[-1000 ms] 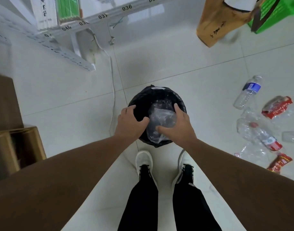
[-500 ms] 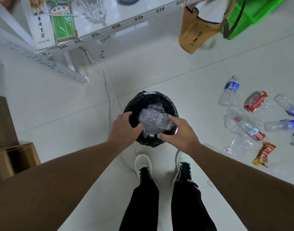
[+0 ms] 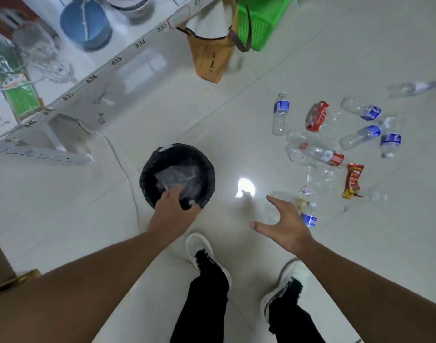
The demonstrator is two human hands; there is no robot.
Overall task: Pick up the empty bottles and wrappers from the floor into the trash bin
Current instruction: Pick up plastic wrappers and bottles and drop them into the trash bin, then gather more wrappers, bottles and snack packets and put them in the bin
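Hands: left [image 3: 173, 211] on bin [image 3: 150, 174], right [image 3: 281, 224] spread

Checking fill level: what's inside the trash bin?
Inside the trash bin, lined black, lies crumpled clear plastic. The left hand covers the near rim; anything beneath the plastic is hidden.

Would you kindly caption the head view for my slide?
Left hand at the black-lined trash bin; open right hand reaches toward bottles and wrappers on the floor.
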